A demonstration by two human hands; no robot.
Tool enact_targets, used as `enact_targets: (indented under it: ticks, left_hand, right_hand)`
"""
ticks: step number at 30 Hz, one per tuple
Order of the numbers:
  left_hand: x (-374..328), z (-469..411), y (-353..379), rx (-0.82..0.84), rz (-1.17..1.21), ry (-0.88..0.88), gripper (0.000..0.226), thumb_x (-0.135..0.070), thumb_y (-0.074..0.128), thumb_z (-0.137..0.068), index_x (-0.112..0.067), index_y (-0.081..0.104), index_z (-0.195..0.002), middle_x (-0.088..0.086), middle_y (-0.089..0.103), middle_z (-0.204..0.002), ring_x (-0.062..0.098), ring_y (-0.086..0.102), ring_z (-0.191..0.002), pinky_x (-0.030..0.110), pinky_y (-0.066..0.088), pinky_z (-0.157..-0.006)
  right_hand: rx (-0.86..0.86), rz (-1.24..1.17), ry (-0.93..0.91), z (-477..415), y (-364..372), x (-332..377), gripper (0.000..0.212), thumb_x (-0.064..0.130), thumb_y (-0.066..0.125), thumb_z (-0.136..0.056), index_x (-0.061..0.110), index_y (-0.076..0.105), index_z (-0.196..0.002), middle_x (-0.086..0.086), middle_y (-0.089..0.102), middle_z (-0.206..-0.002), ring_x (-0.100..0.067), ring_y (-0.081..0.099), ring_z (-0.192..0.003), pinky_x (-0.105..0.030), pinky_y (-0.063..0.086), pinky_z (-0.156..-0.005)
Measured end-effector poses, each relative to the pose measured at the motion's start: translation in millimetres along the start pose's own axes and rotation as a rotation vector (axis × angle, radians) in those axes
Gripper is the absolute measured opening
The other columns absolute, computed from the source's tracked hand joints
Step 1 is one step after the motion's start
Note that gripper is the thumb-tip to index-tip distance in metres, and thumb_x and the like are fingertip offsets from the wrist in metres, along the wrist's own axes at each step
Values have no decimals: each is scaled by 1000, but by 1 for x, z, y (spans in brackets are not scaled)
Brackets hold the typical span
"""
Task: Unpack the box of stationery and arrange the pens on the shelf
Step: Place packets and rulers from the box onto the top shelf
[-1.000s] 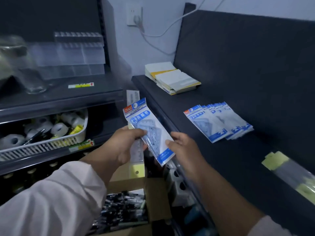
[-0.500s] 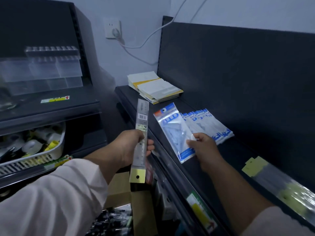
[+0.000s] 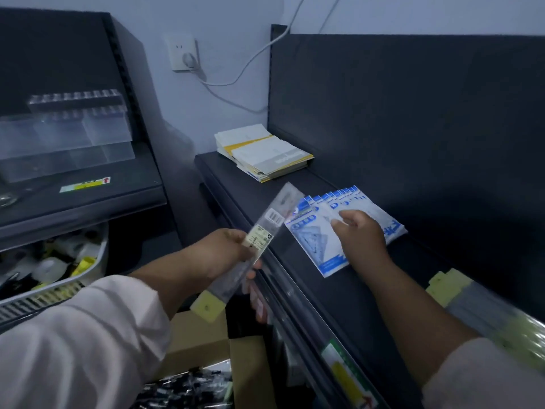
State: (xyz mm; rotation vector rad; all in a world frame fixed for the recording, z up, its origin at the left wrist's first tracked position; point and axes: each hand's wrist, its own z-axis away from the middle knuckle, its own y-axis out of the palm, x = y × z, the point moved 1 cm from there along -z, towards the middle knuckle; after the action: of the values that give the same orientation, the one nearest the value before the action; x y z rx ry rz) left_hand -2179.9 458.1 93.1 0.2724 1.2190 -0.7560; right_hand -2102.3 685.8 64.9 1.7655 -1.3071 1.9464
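Step in hand, as I judge it: laying a blue-and-white packet (image 3: pixel 312 246) onto the fan of like packets (image 3: pixel 365 202) on the dark shelf (image 3: pixel 368 296); right hand (image 3: pixel 361 240) lies on top of it, fingers bent down onto the plastic; can't tell if the thumb is under it, i.e. pinching or only pressing. Left hand (image 3: pixel 224 255), well apart from the right, is clamped round a long clear ruler packet (image 3: pixel 265 231) w/ a yellow hang tab, tilted up toward the shelf.

To do it well: square the packet w/ the fan, same overlap, header up; lift the hand off flat so the slick plastic doesn't skid; ruler prob. goes w/ the similar long packets (image 3: pixel 472 308) at right. Pens (image 3: pixel 188 388), or what look like dark ones under clear wrap, lie in the cardboard box (image 3: pixel 197 332) below, not yet shelved.

Writing: ruler packet has a barcode & white sticker, print too small; blue packets show white characters, blurred; shelf-edge tag (image 3: pixel 345 370) is green/yellow w/ a red arrow, unreadable; no brand legible.
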Motion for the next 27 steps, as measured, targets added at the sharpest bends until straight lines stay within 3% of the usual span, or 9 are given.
enact_targets:
  ticks: [3, 8, 10, 12, 15, 18, 21, 24, 27]
  left_hand:
    - [-3, -7, 11, 81, -288, 93, 12, 2, 53, -89, -2, 64, -86, 9, 69, -73, 19, 61, -64, 33, 54, -65]
    - [-12, -20, 41, 114, -641, 303, 30, -1, 55, -84, -23, 61, -64, -12, 55, -50, 7, 52, -56, 21, 44, -59]
    - [-13, -20, 53, 94, -809, 459, 36, 0, 48, -83, -31, 61, -70, -11, 57, -61, 10, 55, -65, 22, 43, -62]
    - [-13, -19, 62, -17, -998, 704, 42, -3, 45, -82, -36, 67, -94, -7, 64, -81, 19, 60, -79, 26, 47, -70]
    - [-11, -23, 75, -52, -1182, 1018, 51, -4, 48, -69, -29, 67, -110, 1, 64, -79, 30, 62, -75, 35, 52, -65]
    - [-12, -23, 93, -76, -1219, 1066, 44, -14, 58, -68, -26, 67, -108, -1, 65, -81, 29, 63, -76, 37, 49, -69]
    - [-16, -14, 113, -91, -1228, 945, 49, -37, 67, -76, -28, 57, -123, -5, 64, -102, 25, 58, -103, 39, 30, -90]
    - [-15, -15, 124, -72, -1237, 870, 62, -54, 66, -75, -33, 47, -130, -9, 56, -118, 17, 47, -119, 36, 16, -100]
    - [-12, -11, 140, -68, -1235, 944, 50, -50, 68, -74, -32, 55, -119, -7, 60, -109, 19, 51, -113, 40, 18, -101]
  right_hand:
    - [160, -293, 140, 13, -14, 18, 20, 34, 52, -95, 23, 60, -110, 1, 64, -114, -13, 63, -91, -30, 50, -79]
    - [284, -305, 226, 36, -37, 14, 26, 46, 42, -97, 26, 59, -98, -2, 66, -99, -14, 64, -67, -26, 47, -60]
    - [231, -402, 333, 44, -48, 5, 35, 48, 42, -97, 18, 60, -102, -6, 65, -94, -16, 62, -60, -25, 48, -55]
    - [201, -570, 476, 51, -61, -3, 39, 45, 46, -97, 9, 62, -99, -9, 64, -81, -17, 61, -56, -23, 49, -49]
    - [222, -717, 546, 68, -80, -16, 12, 12, 52, -96, 5, 61, -92, -8, 63, -69, -12, 62, -52, -19, 51, -46]
    - [133, -703, 477, 84, -97, -31, 19, -8, 49, -91, 8, 58, -97, -10, 60, -85, -13, 62, -64, -19, 55, -53]
    - [8, -670, 449, 100, -113, -48, 22, -9, 54, -89, 10, 59, -98, -11, 56, -104, -19, 61, -83, -21, 55, -57]
    - [-64, -627, 453, 118, -133, -63, 18, -8, 56, -88, 8, 59, -95, -12, 57, -103, -20, 61, -84, -21, 56, -58]
    - [-115, -588, 461, 140, -152, -76, 17, -9, 56, -88, 7, 58, -91, -10, 56, -97, -19, 61, -81, -23, 58, -61]
